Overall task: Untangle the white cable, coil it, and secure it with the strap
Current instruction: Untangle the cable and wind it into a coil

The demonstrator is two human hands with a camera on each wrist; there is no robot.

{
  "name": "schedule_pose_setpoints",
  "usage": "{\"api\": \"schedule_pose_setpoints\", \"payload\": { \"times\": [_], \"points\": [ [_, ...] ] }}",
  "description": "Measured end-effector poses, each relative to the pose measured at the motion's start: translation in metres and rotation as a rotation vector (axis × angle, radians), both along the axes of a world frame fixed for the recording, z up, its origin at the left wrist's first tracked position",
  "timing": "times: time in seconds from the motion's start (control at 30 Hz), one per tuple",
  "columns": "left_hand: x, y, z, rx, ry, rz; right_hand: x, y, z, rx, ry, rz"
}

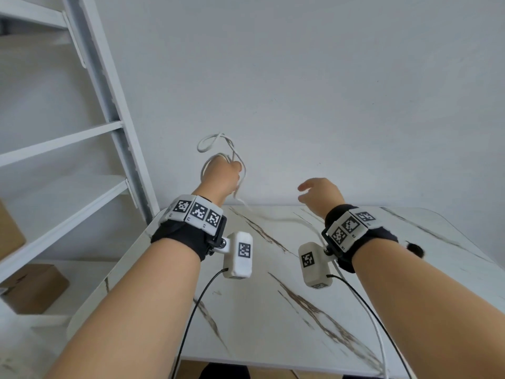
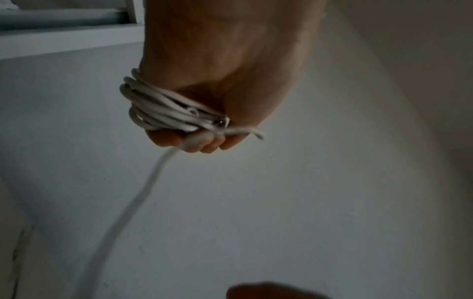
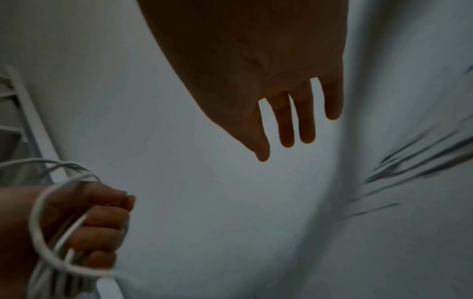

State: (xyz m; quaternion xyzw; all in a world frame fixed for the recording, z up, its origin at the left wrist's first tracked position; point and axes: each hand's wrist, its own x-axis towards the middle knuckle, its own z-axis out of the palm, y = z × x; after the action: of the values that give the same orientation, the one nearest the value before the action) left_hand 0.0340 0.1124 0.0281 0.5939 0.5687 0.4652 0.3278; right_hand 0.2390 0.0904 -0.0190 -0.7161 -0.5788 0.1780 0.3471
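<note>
My left hand (image 1: 222, 175) is raised above the table's far edge, fist curled round several loops of the white cable (image 1: 216, 143). In the left wrist view the loops (image 2: 158, 105) bunch against the palm, and a loose length (image 2: 143, 194) hangs down blurred. That tail trails over the marble table (image 1: 278, 220) toward the front right edge. My right hand (image 1: 318, 191) hovers to the right of the left hand, fingers (image 3: 286, 121) straight and spread, holding nothing. The right wrist view shows the left fist (image 3: 84, 220) with the cable loops (image 3: 38, 228) at lower left. No strap is visible.
A white marble-patterned table (image 1: 273, 310) lies below both arms. A white metal shelf unit (image 1: 109, 110) stands at the left, with cardboard boxes (image 1: 35, 288) on its lower levels. A plain white wall fills the background. Thin black camera leads (image 1: 191, 318) hang from the wrist mounts.
</note>
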Motion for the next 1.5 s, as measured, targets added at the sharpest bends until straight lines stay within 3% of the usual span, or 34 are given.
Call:
{"api": "schedule_pose_setpoints", "payload": {
  "times": [0.17, 0.33, 0.73, 1.0, 1.23, 1.37, 1.5],
  "points": [
    [0.005, 0.003, -0.006, 0.027, 0.299, 0.082, -0.017, -0.009, 0.025, 0.205, 0.216, 0.126],
    [0.013, 0.001, -0.009, 0.064, 0.549, 0.127, -0.034, -0.017, 0.04, 0.264, 0.304, 0.24],
    [0.035, -0.011, -0.016, 0.176, 0.729, 0.066, -0.046, -0.016, 0.042, 0.277, 0.31, 0.221],
    [0.023, -0.003, -0.014, 0.187, 0.547, 0.152, -0.034, -0.009, 0.03, 0.302, 0.243, 0.069],
    [0.003, 0.003, -0.006, 0.267, 0.283, 0.278, -0.013, 0.0, 0.023, 0.294, 0.183, -0.111],
    [-0.015, 0.006, -0.002, 0.298, 0.143, 0.329, 0.014, 0.003, 0.014, 0.222, 0.148, -0.272],
    [-0.014, 0.005, -0.001, 0.276, 0.08, 0.279, 0.021, 0.007, 0.01, 0.125, 0.083, -0.386]
  ]
}}
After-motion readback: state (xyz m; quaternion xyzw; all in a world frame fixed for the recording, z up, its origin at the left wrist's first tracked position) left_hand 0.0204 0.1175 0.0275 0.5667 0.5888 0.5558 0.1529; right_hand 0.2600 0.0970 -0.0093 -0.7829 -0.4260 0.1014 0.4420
